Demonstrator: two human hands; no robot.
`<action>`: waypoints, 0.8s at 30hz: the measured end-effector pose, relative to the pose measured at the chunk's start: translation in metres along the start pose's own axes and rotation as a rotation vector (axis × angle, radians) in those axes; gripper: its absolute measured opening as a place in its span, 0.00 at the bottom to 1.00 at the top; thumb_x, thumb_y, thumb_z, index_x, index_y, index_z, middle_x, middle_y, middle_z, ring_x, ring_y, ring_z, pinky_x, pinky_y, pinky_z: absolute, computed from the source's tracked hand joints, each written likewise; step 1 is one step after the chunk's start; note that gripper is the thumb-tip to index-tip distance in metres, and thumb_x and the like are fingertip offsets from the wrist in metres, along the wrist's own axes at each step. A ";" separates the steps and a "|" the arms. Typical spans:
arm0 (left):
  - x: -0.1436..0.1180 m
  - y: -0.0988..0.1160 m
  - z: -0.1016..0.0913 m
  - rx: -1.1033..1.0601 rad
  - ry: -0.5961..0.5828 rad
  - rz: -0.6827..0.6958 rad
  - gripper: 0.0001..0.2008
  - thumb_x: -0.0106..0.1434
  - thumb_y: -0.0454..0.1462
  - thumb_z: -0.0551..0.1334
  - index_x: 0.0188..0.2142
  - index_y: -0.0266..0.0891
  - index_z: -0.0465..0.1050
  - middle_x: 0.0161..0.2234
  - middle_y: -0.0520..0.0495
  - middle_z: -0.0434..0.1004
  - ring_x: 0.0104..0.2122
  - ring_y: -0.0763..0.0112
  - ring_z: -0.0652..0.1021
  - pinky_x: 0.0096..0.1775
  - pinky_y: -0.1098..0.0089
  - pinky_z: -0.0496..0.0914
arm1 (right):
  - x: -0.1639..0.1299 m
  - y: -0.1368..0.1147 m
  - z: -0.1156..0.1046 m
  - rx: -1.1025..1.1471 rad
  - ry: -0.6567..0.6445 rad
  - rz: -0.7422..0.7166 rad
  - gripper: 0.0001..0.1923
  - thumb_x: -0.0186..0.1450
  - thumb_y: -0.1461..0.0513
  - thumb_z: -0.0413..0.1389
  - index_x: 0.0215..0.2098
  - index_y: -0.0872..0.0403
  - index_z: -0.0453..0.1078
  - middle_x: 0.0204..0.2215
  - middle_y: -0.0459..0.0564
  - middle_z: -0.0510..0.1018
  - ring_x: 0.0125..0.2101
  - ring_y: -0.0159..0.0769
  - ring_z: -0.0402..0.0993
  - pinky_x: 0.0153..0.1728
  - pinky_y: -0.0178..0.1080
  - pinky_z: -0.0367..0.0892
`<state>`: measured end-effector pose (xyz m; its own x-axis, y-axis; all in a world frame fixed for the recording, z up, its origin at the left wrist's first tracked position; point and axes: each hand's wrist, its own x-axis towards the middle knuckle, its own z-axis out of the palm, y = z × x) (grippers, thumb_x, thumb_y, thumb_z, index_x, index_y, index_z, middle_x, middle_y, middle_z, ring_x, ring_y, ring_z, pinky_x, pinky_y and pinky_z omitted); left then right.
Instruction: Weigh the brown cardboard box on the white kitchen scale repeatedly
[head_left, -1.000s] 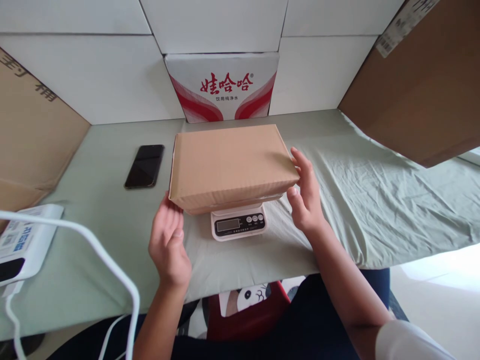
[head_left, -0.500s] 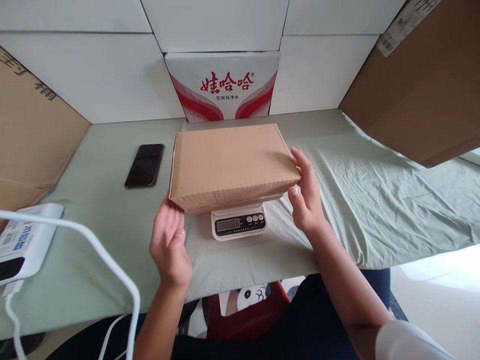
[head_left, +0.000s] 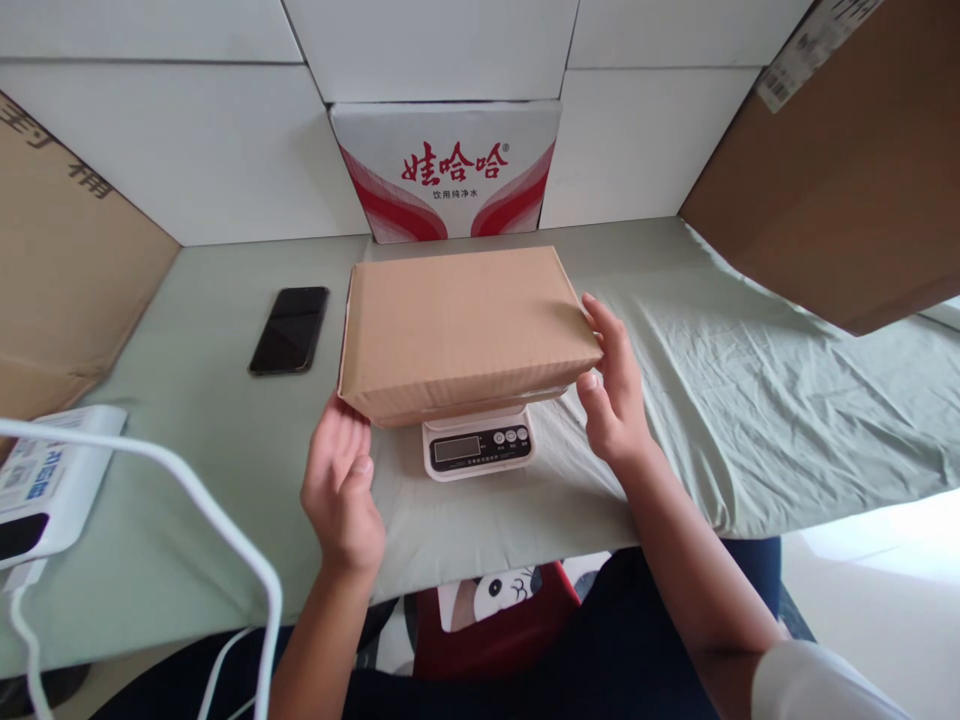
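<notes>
Plain brown cardboard box (head_left: 461, 325), closed, lies flat on a small white scale (head_left: 478, 447) at desk (head_left: 210, 420) centre. Left hand (head_left: 341, 490) open at near-left corner; right hand (head_left: 615, 385) open, fingers touching right edge. Desk w/ pale green cloth; white wall panels behind.

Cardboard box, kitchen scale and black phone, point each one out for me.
cardboard box (head_left: 461, 320), head view, middle of its top face
kitchen scale (head_left: 480, 448), head view, front panel beside the display
black phone (head_left: 289, 330), head view, middle of its dark screen
</notes>
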<state>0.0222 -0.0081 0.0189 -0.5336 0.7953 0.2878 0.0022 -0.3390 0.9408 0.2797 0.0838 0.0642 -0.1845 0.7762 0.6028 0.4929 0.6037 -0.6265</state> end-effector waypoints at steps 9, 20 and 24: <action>0.002 -0.004 0.000 -0.001 -0.017 0.011 0.30 0.64 0.41 0.65 0.65 0.42 0.69 0.66 0.37 0.70 0.67 0.47 0.68 0.68 0.48 0.61 | 0.002 0.001 0.000 0.044 -0.021 0.041 0.37 0.71 0.39 0.47 0.72 0.45 0.53 0.66 0.57 0.66 0.60 0.55 0.70 0.49 0.55 0.77; 0.026 0.028 0.020 -0.082 -0.116 0.032 0.27 0.63 0.44 0.63 0.61 0.42 0.72 0.62 0.40 0.74 0.65 0.51 0.70 0.67 0.53 0.62 | 0.023 -0.017 0.000 0.144 -0.010 -0.019 0.42 0.70 0.39 0.47 0.75 0.44 0.42 0.74 0.55 0.55 0.69 0.57 0.60 0.59 0.60 0.72; 0.083 0.041 0.043 -0.150 -0.175 0.088 0.18 0.64 0.45 0.62 0.51 0.41 0.76 0.53 0.42 0.78 0.58 0.56 0.76 0.62 0.58 0.67 | 0.068 -0.004 0.011 0.176 0.068 -0.108 0.44 0.69 0.36 0.44 0.76 0.42 0.36 0.76 0.51 0.50 0.73 0.56 0.52 0.67 0.63 0.62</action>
<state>0.0140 0.0656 0.0887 -0.3822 0.8300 0.4063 -0.0904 -0.4711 0.8774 0.2557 0.1362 0.1020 -0.1678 0.6950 0.6992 0.3160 0.7097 -0.6297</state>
